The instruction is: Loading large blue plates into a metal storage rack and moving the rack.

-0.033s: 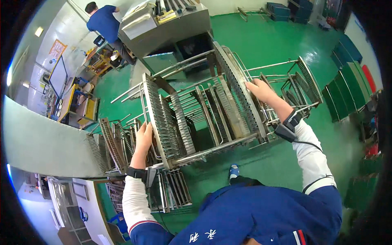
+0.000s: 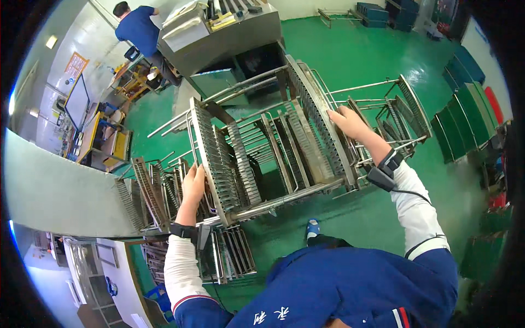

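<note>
**Both hands on one steel rack trolley**

One tall slotted metal rack trolley (image 2: 262,158) stands on the green floor (image 2: 350,49) directly before the person, gripped at both side frames. The left hand (image 2: 192,186) is clenched round its left upright; the right hand (image 2: 347,121) grasps the top of its right frame. Two more racks of the same kind are nearby: one low at the left (image 2: 158,191), one behind at the right (image 2: 394,109). Beyond stands a steel machine cabinet (image 2: 229,38), with another person in blue (image 2: 139,27) beside it. An orange rectangular sign (image 2: 75,64) hangs on the pale left wall. Green panels (image 2: 465,120) lean at the right.
</note>
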The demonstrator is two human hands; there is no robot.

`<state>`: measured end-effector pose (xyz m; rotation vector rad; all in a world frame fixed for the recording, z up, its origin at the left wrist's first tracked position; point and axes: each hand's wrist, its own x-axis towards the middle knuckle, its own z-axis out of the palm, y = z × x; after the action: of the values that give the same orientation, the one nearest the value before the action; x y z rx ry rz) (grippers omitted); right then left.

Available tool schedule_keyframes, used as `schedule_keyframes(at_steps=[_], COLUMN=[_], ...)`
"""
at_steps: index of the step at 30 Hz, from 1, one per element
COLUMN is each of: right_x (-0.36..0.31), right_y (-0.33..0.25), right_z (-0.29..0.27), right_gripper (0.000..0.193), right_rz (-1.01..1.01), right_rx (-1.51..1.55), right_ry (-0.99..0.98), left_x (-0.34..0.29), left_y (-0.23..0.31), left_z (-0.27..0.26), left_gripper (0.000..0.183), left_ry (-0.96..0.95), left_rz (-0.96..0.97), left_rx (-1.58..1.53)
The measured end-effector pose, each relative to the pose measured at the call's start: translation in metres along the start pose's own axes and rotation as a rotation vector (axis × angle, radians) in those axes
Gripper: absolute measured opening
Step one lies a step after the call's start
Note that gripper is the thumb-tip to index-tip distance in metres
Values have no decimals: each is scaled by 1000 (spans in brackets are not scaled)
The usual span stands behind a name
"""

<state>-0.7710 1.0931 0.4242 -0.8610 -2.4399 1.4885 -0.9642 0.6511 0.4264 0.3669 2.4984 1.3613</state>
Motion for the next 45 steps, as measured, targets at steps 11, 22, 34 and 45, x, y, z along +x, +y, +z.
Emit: schedule_keyframes(at_steps=[11, 22, 34, 45], right_x=[-33, -33, -38, -44], right_y=[25, 33, 35, 23], right_z=[-10, -14, -6, -6], right_gripper=[62, 62, 60, 53], right_rz=[-60, -104, -72, 118], right_rx=[-62, -113, -135, -29], right_ry=[81, 68, 137, 232], left_x=[-27, -9, 4, -3], left_y=[-23, -65, -89, -69], left_z=[7, 0, -12, -10], left_gripper=[45, 41, 46, 51], left_ry=[9, 69, -18, -50], left_rz=[-76, 53, -10, 208], left_rx=[-51, -118, -207, -205])
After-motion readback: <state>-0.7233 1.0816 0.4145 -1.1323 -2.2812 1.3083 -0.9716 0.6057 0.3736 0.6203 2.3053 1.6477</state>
